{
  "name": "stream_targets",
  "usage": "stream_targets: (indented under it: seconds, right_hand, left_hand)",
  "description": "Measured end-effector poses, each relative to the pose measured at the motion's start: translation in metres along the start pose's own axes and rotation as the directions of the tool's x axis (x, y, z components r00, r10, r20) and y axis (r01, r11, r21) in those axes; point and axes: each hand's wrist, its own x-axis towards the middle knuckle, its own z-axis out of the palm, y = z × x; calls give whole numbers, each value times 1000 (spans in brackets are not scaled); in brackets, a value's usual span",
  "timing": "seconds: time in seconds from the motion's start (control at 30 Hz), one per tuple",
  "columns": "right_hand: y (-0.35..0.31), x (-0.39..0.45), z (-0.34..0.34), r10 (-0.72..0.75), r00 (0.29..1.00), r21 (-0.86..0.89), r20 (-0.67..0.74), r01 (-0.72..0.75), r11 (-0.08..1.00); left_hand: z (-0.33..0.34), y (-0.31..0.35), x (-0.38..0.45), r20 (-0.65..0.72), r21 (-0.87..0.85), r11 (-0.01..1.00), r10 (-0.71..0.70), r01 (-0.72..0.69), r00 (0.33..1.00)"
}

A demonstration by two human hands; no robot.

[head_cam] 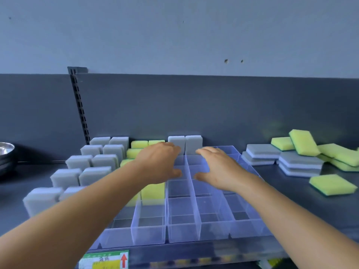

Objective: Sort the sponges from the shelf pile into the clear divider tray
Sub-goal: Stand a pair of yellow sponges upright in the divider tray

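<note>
A clear divider tray (184, 230) lies on the dark shelf in front of me. Its left columns hold upright grey sponges (85, 177), the columns beside them hold yellow-green sponges (153, 191), and two grey sponges (185, 143) stand at the far end of the middle columns. My left hand (161, 164) and my right hand (217, 167) hover over the tray's far middle cells, fingers relaxed, holding nothing. The shelf pile (303, 158) of grey and yellow-green sponges lies to the right of the tray.
A loose yellow-green sponge (333, 184) lies flat near the right edge. A metal bowl (5, 154) sits at the far left. A slotted black upright (80, 107) runs up the dark back panel. A green price label (105, 261) hangs on the shelf front.
</note>
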Motion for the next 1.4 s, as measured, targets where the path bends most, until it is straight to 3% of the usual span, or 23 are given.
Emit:
stream_targets:
  seconds: [0.73, 1.1, 1.4]
  right_hand:
    - [268, -60, -72, 335, 938, -13, -85, -337, 941]
    - [334, -20, -80, 486, 853, 94, -190, -477, 874]
    - [351, 9, -74, 538, 836, 211, -105, -510, 834]
  left_hand:
    - [28, 245, 170, -4, -139, 963, 234, -232, 972]
    - [45, 279, 252, 35, -176, 967, 194, -185, 980]
    - [61, 291, 286, 92, -252, 963, 121, -95, 988]
